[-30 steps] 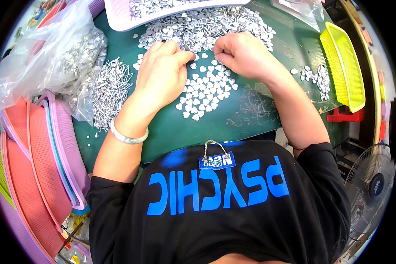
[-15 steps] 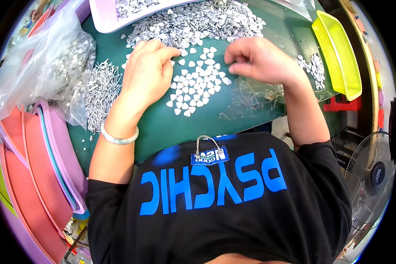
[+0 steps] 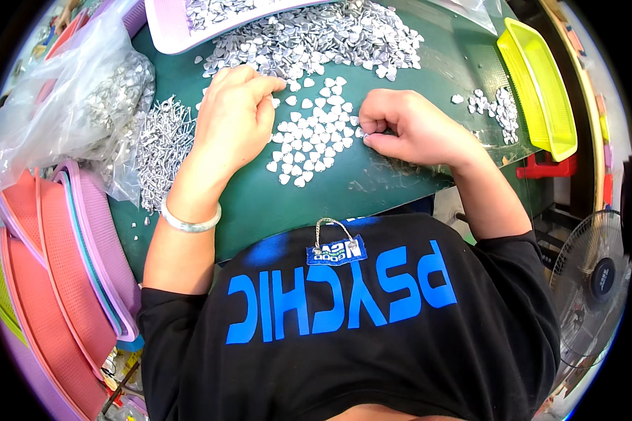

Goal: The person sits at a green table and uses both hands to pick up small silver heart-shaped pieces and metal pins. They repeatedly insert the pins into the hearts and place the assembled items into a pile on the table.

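Observation:
Small silvery heart-shaped pieces (image 3: 307, 140) lie spread in a loose single layer on the green tabletop (image 3: 260, 210), between my two hands. My left hand (image 3: 239, 112) rests palm down at their left side. Its index finger stretches toward the larger pile, and the other fingertips are partly hidden. At the right edge of the layer, my right hand (image 3: 411, 130) is closed in a pinch, thumb against bent fingers, on a heart-shaped piece (image 3: 360, 132). Beyond both hands sits a large heap of the same hearts (image 3: 309, 42).
A lilac tray (image 3: 165, 31) stands at the back. To the left lie a clear plastic bag (image 3: 63, 105), a pile of thin metal pins (image 3: 163, 151) and stacked baskets (image 3: 63, 274). On the right are a small heart cluster (image 3: 498, 109), a yellow-green basket (image 3: 537, 91) and a fan (image 3: 593, 281).
My right hand has come down and nearer to me, closing on a heart at the layer's right edge. A loose heart near the right cluster has come into sight. My left hand stays almost still.

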`<state>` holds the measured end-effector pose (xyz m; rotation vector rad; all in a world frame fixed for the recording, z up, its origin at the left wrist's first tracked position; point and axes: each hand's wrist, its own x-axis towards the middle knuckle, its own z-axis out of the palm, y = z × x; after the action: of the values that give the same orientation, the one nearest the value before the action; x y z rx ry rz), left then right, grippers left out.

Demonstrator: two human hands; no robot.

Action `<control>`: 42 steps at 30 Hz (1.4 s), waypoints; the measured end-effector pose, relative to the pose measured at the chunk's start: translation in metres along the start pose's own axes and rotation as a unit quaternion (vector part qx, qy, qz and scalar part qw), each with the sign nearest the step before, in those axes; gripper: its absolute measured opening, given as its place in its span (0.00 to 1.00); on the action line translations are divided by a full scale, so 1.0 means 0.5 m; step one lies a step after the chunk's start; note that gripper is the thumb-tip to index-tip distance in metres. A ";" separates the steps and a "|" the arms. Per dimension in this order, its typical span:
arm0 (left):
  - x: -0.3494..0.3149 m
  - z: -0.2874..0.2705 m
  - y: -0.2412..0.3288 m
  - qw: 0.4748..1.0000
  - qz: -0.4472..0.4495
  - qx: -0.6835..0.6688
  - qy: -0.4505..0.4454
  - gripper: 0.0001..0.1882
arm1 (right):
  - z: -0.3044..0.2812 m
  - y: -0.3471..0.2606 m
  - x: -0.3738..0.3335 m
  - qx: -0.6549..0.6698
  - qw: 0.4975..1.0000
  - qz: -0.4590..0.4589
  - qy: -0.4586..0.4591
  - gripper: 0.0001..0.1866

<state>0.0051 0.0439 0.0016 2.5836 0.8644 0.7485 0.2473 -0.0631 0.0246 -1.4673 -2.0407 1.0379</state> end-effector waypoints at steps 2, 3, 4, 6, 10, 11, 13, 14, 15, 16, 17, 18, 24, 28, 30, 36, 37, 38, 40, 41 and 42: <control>-0.001 -0.001 -0.004 1.000 0.001 -0.001 0.005 0.10 | -0.006 0.001 0.005 0.147 0.989 0.019 0.007 0.04; 0.000 -0.004 -0.005 1.000 -0.001 0.003 0.007 0.10 | -0.010 0.009 0.010 0.239 0.971 0.013 0.022 0.03; 0.001 -0.007 -0.006 1.000 -0.001 0.007 0.008 0.10 | -0.025 0.000 0.014 0.384 0.920 0.074 0.024 0.05; 0.000 -0.010 -0.007 1.000 -0.004 0.013 0.010 0.10 | -0.036 0.008 0.033 0.481 0.874 0.041 0.054 0.09; 0.003 -0.017 -0.013 1.000 -0.018 0.016 0.007 0.09 | -0.040 -0.015 0.077 0.332 0.936 0.096 0.069 0.09; 0.004 -0.020 -0.013 1.000 -0.024 0.018 0.005 0.09 | -0.040 -0.020 0.089 0.244 0.960 0.123 0.057 0.09; 0.002 -0.025 -0.014 0.999 -0.026 0.020 -0.005 0.09 | -0.010 0.008 0.120 0.100 0.993 0.031 0.050 0.08; 0.001 -0.027 -0.015 0.999 -0.028 0.020 -0.010 0.09 | -0.003 0.003 0.129 0.022 0.998 0.009 0.055 0.10; 0.002 -0.029 -0.015 1.000 -0.022 0.018 -0.013 0.09 | 0.005 -0.001 0.139 -0.056 0.997 -0.013 0.060 0.12; 0.001 -0.030 -0.016 1.000 -0.016 0.015 -0.016 0.09 | 0.018 0.004 0.148 -0.083 0.993 -0.033 0.076 0.12; 0.000 -0.032 -0.017 1.000 -0.011 0.012 -0.019 0.09 | 0.022 0.000 0.153 -0.117 0.990 -0.035 0.074 0.12; -0.001 -0.033 -0.016 1.000 -0.007 0.007 -0.022 0.09 | 0.026 -0.005 0.156 -0.152 0.985 -0.037 0.073 0.13; -0.005 -0.020 -0.015 0.999 0.016 0.011 -0.051 0.07 | 0.007 -0.021 0.159 -0.194 0.980 -0.037 -0.001 0.11; -0.001 -0.015 -0.013 0.998 -0.003 0.010 -0.061 0.06 | 0.017 -0.023 0.164 -0.194 0.979 -0.054 0.017 0.08; 0.000 -0.016 -0.013 0.998 -0.011 0.011 -0.067 0.05 | 0.021 -0.022 0.166 -0.198 0.978 -0.055 0.030 0.08; -0.003 -0.013 -0.013 0.999 0.006 0.013 -0.048 0.04 | 0.030 -0.015 0.171 -0.193 0.979 -0.058 0.041 0.08; -0.003 -0.014 -0.011 0.999 0.007 0.018 -0.048 0.03 | 0.033 -0.014 0.170 -0.196 0.978 -0.060 0.040 0.08; -0.003 -0.015 -0.008 0.999 0.007 0.022 -0.049 0.03 | 0.035 -0.014 0.170 -0.200 0.977 -0.062 0.040 0.08; -0.001 -0.020 0.003 0.997 -0.023 0.035 -0.067 0.04 | 0.036 -0.013 0.171 -0.196 0.976 -0.076 0.049 0.08; -0.001 -0.021 0.006 0.996 -0.038 0.041 -0.076 0.04 | 0.036 -0.012 0.170 -0.194 0.976 -0.083 0.054 0.08; -0.001 -0.017 0.004 0.997 -0.032 0.037 -0.066 0.04 | 0.037 -0.013 0.170 -0.197 0.976 -0.081 0.057 0.08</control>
<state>0.0006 0.0430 0.0093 2.6222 0.9449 0.5314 0.2002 0.0090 0.0104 -1.4694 -2.3264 0.4907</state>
